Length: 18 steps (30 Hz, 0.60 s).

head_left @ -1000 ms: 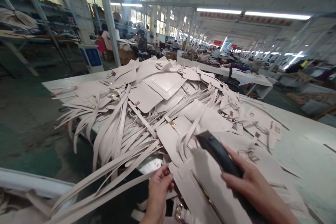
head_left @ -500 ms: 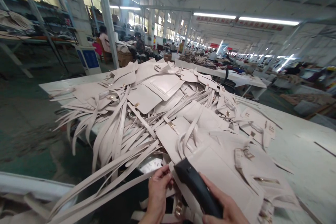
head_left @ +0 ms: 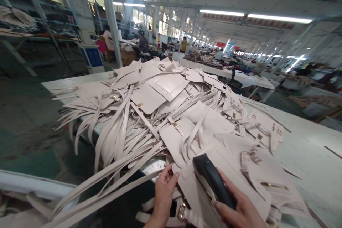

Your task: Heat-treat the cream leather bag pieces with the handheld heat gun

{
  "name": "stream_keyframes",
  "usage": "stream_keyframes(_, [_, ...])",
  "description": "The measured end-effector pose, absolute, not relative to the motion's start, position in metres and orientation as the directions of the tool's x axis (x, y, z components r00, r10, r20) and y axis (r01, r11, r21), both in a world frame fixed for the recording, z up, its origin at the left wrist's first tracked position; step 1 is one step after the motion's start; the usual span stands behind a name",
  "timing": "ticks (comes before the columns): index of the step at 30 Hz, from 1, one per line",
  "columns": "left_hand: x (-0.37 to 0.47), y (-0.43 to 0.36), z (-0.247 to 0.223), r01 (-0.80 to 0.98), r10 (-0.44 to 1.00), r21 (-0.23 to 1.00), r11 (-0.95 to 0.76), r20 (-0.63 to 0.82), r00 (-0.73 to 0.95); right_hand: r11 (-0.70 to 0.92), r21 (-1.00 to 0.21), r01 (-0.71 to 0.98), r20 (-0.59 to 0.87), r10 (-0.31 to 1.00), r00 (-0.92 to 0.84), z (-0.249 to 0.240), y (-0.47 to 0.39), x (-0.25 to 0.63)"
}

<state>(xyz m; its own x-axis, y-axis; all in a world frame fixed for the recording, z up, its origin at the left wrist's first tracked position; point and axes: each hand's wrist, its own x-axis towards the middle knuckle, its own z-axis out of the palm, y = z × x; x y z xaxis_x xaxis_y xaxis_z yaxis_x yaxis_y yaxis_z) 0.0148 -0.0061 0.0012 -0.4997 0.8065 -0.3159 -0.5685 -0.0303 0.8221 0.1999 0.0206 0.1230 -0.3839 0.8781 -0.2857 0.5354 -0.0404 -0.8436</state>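
A large heap of beige leather-like pieces (head_left: 149,98) with straps and gold-coloured buckles covers the middle of a pale table. At the near edge of the heap, my left hand (head_left: 165,188) pinches the corner of a beige panel (head_left: 196,197) between thumb and fingers. My right hand (head_left: 237,203) is wrapped round a black handheld tool (head_left: 212,180), whose front end lies over the same panel. Long beige straps (head_left: 117,188) run from the heap toward the lower left.
A white-edged bin (head_left: 34,185) with beige scraps stands at the lower left. The pale table top (head_left: 315,156) extends right. Farther back are a metal post (head_left: 111,21), a blue-fronted box (head_left: 91,57), other worktables and several people.
The black tool has moved up and right with my right hand, and its side now shows more. My left thumb has shifted on the panel's corner. The view has shifted slightly.
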Motion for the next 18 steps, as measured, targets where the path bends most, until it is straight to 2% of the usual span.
stream_keyframes(6, [0.017,0.004,0.007,-0.496,0.847,0.868,0.020,-0.278,-0.453,-0.069,-0.799,0.598,-0.442,0.742,-0.505,0.152,0.060,0.185])
stream_keyframes(8, [0.018,0.003,0.006,-0.490,0.845,0.871,0.014,-0.272,-0.461,-0.054,-0.814,0.578,-0.417,0.747,-0.517,0.159,0.073,0.181])
stream_keyframes(11, [0.018,0.001,0.005,-0.502,0.841,0.865,0.001,-0.272,-0.467,-0.021,-0.843,0.537,-0.304,0.843,-0.444,0.165,0.081,0.186])
stream_keyframes(13, [0.018,0.001,0.003,-0.506,0.841,0.863,-0.001,-0.273,-0.467,-0.031,-0.844,0.536,-0.291,0.865,-0.408,0.167,0.078,0.191])
stream_keyframes(18, [0.018,0.001,0.002,-0.524,0.845,0.852,0.001,-0.281,-0.455,-0.083,-0.802,0.591,-0.455,0.726,-0.515,0.159,0.062,0.187])
